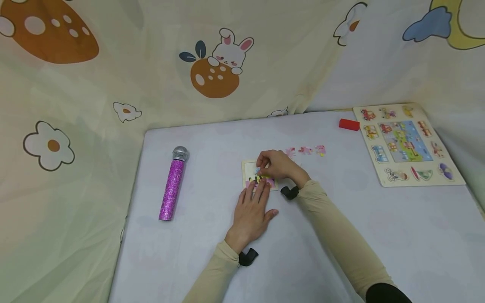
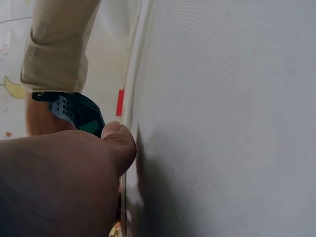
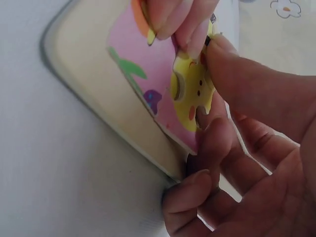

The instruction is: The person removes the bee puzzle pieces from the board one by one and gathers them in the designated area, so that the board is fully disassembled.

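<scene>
A small jigsaw puzzle board (image 1: 248, 168) with a pale frame lies mid-table, partly filled with pink and yellow pieces. My left hand (image 1: 250, 214) rests with fairly straight fingers, its fingertips pressing the pieces along the lower edge. Over the board's upper right, my right hand (image 1: 278, 164) pinches a small puzzle piece (image 1: 258, 170) with a bluish patch, mostly covered by the fingers. In the right wrist view, fitted pieces show a yellow smiling face (image 3: 192, 91) on pink ground. The right thumb (image 3: 227, 52) is beside that face. The left wrist view shows mainly the left thumb (image 2: 120, 143).
Loose pink puzzle pieces (image 1: 305, 150) lie in a row behind the right hand. A purple glittery microphone (image 1: 173, 185) lies at the left. At the far right are a red block (image 1: 349, 124) and a large picture puzzle board (image 1: 409, 176). A printed curtain (image 1: 151, 75) borders the table.
</scene>
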Demonstrator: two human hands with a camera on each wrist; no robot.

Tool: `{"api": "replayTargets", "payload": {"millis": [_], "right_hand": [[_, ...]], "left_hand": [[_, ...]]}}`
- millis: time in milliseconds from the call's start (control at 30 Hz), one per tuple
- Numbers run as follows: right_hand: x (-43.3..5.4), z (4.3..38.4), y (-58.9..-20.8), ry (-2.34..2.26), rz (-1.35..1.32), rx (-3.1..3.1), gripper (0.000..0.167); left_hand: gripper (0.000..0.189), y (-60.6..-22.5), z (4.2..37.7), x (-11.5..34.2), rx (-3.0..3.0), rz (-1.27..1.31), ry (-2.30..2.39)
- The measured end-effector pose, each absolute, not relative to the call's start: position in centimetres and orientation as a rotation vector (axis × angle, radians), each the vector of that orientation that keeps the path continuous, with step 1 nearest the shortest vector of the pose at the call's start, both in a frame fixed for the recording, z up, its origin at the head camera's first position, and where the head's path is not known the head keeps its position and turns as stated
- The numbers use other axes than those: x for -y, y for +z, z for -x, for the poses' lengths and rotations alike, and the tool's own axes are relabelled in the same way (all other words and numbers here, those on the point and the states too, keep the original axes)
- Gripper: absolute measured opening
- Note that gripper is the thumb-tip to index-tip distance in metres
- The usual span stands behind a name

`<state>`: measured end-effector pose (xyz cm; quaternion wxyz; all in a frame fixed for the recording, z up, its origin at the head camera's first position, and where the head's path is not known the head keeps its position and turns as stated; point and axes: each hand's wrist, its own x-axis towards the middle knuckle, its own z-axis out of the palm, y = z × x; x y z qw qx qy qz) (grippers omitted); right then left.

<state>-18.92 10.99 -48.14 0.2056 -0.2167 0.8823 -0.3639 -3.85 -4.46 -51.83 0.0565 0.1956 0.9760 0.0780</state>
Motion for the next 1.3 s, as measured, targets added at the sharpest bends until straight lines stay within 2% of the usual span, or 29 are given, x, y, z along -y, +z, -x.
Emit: {"api": "replayTargets", "payload": {"millis": [367, 900, 1100, 1300], "right_hand": [[-11.1, 18.7, -47.8, -1.023, 0.578, -2.493, 0.015], [-12.3, 18.7, -48.3, -1.267, 0.625, -2.430, 0.013], [-14.0, 18.7, -47.9, -1.396, 0.540, -2.360, 0.011], [-16.0, 18.4, -47.6, -1.425, 0.404, -2.370, 0.020]], "left_hand": [[0.077, -52.0, 4.0, 4.3, -2.971, -0.584, 0.252], [0.078, -51.7, 4.2, 3.9, -2.977, -0.572, 0.202], [0.079, -51.7, 4.2, 3.9, -2.985, -0.579, 0.179], [0.080, -51.7, 4.1, 4.0, -2.971, -0.571, 0.178]]}}
